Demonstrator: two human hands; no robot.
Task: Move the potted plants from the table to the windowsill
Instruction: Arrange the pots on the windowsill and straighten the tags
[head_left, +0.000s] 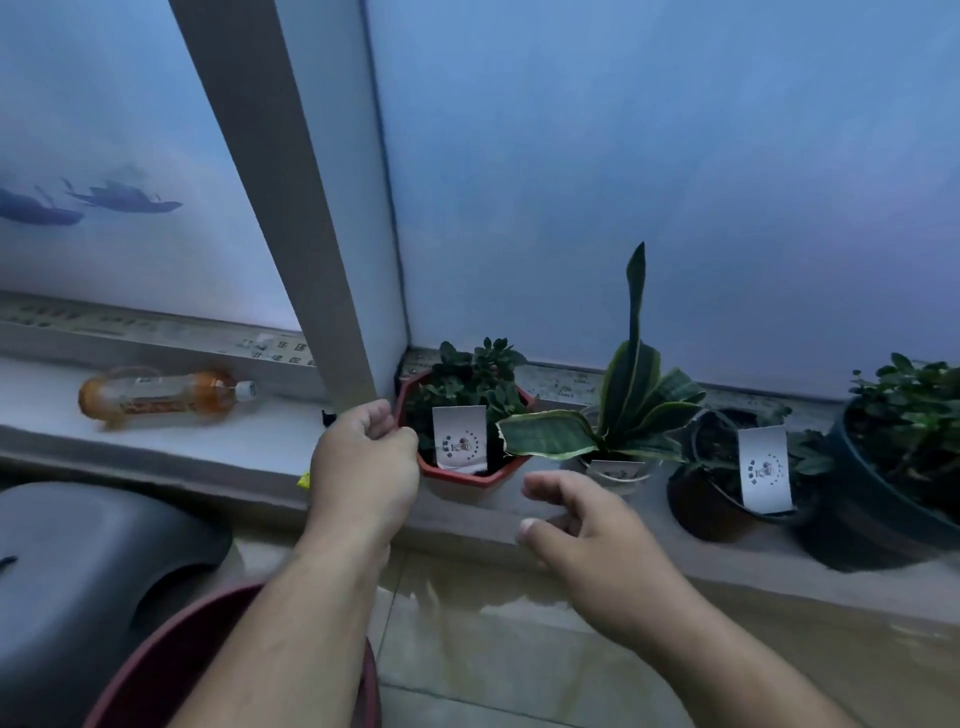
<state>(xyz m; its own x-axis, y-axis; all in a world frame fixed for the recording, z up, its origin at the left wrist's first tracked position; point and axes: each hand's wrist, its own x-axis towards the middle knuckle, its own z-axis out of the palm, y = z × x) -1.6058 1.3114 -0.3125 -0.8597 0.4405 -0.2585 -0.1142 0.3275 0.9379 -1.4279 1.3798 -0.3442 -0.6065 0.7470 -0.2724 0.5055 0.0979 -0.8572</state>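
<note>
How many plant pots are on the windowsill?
4, in a row: the red pot by the left hand, the white pot, the brown pot, and the black pot far right.

Dim, bluish room ahead of you.
Frosted window (675, 182), pale frame post (291, 218), tiled floor (519, 623), grey stool (78, 561).

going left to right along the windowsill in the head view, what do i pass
bottle → red pot with the left hand on its rim → striped-leaf plant → brown pot → dark pot
</note>
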